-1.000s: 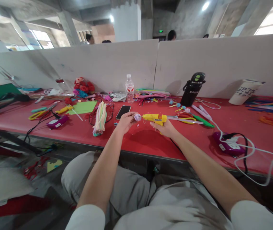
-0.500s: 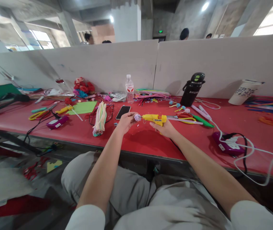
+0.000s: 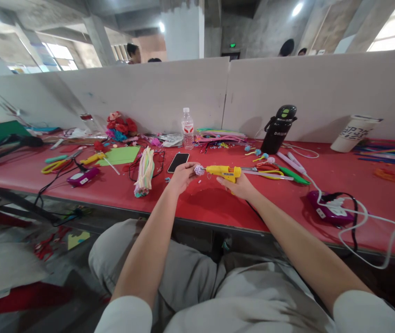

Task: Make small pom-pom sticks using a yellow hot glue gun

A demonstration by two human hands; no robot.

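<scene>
My right hand [image 3: 238, 185] grips a yellow glue gun [image 3: 223, 172] over the red table [image 3: 218, 203], its nozzle pointing left. My left hand [image 3: 182, 175] pinches a small pale purple fuzzy ball [image 3: 199, 170] right at the nozzle tip. Both hands hover just above the table, in front of a black phone [image 3: 178, 162]. A bundle of pastel pipe cleaners [image 3: 145, 172] lies left of my left hand. Scissors [image 3: 268, 172] and a green stick lie just behind the glue gun.
A water bottle [image 3: 187, 128], a black flask [image 3: 279, 128] and a white cup [image 3: 353, 132] stand along the white partition [image 3: 197, 92]. Purple power strips [image 3: 329, 210] with cables lie right and left. Craft scraps and another glue gun [image 3: 93, 158] cover the left side.
My hands, the glue gun and the ball have stayed put. Only heads of people behind the partition have shifted.
</scene>
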